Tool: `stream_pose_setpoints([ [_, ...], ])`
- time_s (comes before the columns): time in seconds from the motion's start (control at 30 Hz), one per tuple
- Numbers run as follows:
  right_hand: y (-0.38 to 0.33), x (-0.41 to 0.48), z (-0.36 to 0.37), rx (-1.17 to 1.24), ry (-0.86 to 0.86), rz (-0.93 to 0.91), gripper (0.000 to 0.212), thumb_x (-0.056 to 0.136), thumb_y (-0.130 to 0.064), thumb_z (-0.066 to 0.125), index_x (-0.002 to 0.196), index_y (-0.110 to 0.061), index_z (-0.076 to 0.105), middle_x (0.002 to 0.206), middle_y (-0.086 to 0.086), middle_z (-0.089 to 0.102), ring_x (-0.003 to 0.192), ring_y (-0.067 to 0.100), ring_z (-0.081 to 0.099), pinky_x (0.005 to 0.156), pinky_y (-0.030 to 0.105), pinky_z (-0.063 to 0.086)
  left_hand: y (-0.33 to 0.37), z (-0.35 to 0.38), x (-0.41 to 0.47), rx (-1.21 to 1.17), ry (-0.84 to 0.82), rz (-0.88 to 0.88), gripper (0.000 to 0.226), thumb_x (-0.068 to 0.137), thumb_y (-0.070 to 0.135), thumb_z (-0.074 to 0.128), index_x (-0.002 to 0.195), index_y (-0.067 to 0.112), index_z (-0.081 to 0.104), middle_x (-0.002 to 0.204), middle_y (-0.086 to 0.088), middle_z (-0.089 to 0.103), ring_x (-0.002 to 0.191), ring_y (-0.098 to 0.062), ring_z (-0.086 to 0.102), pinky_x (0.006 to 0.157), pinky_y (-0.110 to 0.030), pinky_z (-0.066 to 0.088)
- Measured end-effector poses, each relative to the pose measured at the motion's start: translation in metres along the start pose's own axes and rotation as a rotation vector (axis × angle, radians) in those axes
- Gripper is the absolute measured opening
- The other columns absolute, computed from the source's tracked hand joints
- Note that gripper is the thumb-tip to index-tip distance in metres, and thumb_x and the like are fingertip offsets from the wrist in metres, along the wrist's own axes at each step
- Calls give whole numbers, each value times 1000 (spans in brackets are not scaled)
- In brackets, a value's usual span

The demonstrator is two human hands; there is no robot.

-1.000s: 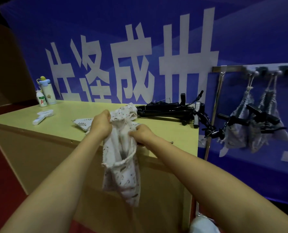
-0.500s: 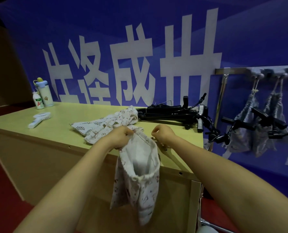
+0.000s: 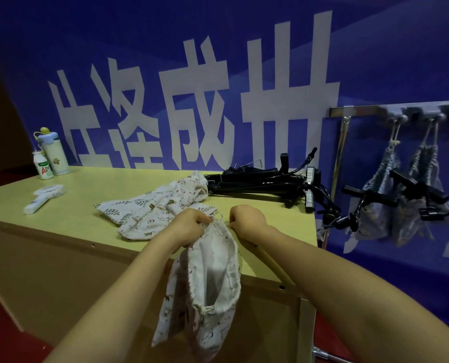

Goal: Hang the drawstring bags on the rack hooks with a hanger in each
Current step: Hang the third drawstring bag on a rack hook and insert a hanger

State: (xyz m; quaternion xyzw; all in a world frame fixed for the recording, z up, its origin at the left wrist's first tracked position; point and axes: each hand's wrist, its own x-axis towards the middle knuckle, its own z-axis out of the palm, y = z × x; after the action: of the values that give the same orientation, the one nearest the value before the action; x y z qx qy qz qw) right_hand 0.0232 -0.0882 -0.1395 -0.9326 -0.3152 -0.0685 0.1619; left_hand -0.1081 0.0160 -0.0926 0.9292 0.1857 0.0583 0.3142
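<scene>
A white printed drawstring bag [image 3: 207, 292] hangs over the table's front edge with its mouth spread wide. My left hand [image 3: 189, 224] pinches the left side of its rim. My right hand [image 3: 247, 218] pinches the right side, at the drawstring. More printed bags [image 3: 152, 205] lie in a heap on the table just behind my hands. A pile of black hangers [image 3: 265, 179] lies at the table's far right. On the rack [image 3: 354, 111] to the right, two bags [image 3: 380, 200] hang from hooks, each with a black hanger [image 3: 417, 187] sticking out.
The yellow-green table [image 3: 87, 184] carries a water bottle [image 3: 53, 150], a small drink bottle [image 3: 43, 166] and a white hand fan [image 3: 44, 196] at its far left. A blue banner with large white characters covers the wall behind. The rack's metal post [image 3: 338, 163] stands beside the table's right end.
Both hands dropped from in front of the heap to the table's front edge and pulled the bag's mouth wide, so the heap of bags behind is now in view.
</scene>
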Motion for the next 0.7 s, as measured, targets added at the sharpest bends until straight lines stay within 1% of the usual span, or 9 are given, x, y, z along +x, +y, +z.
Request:
stream_pose_setpoints([
  [0.07,0,0,-3,165,106,70,16,95,-17,48,104,-9,59,101,9,64,91,28,61,74,38,50,1,0,3,-10,-9,-9,55,84,-16,35,130,7,55,145,-5,46,42,-13,35,40,-22,29],
  [0.13,-1,-4,-13,504,188,75,17,98,-22,46,106,-10,56,95,5,64,87,22,61,76,37,51,0,-2,7,-16,-17,-12,54,85,-16,34,129,6,56,140,-6,51,43,-13,32,40,-22,28],
  [0.2,-6,-13,-33,768,178,-48,12,98,-19,47,103,-12,55,87,2,65,76,14,61,71,30,52,-2,-5,11,-25,-18,-24,53,85,-15,34,128,6,58,123,-8,58,43,-14,30,40,-23,27],
  [0.3,-14,-28,-56,885,26,-248,7,97,-12,47,96,-13,54,79,3,66,60,4,59,56,17,46,-3,-15,13,-54,-1,-73,49,87,-12,37,123,11,62,88,-2,60,41,-13,30,36,-20,28],
  [0.37,-20,-38,-65,792,-143,-333,6,97,-13,49,94,-15,54,83,6,69,62,6,63,56,18,49,2,-23,10,-81,28,-81,47,87,-10,39,121,13,63,82,-5,63,41,-12,30,34,-17,27],
  [0.43,-24,-45,-65,534,-273,-397,5,96,-16,49,98,-16,54,96,10,70,68,11,63,58,22,51,11,-29,3,-115,37,-69,47,87,-12,39,120,10,63,98,-10,67,43,-12,34,34,-16,29],
  [0.53,-30,-58,-65,60,-264,-491,18,94,-18,52,110,-11,56,108,11,63,84,18,54,68,29,41,27,-32,-10,-123,12,-43,49,85,-14,39,122,11,61,112,-7,64,44,-11,34,38,-19,30],
  [0.63,-36,-76,-73,-89,-264,-531,20,91,-13,55,110,-8,57,100,11,60,79,22,49,62,29,35,48,-34,-25,-90,-62,-13,49,86,-12,43,123,13,61,111,-8,61,54,-13,43,46,-22,38],
  [0.7,-38,-92,-81,-103,-279,-543,11,90,-10,55,98,-4,58,81,5,53,74,23,45,54,29,31,66,-32,-39,-79,-114,6,48,86,-11,44,123,15,62,115,-4,54,72,-16,51,64,-28,51],
])
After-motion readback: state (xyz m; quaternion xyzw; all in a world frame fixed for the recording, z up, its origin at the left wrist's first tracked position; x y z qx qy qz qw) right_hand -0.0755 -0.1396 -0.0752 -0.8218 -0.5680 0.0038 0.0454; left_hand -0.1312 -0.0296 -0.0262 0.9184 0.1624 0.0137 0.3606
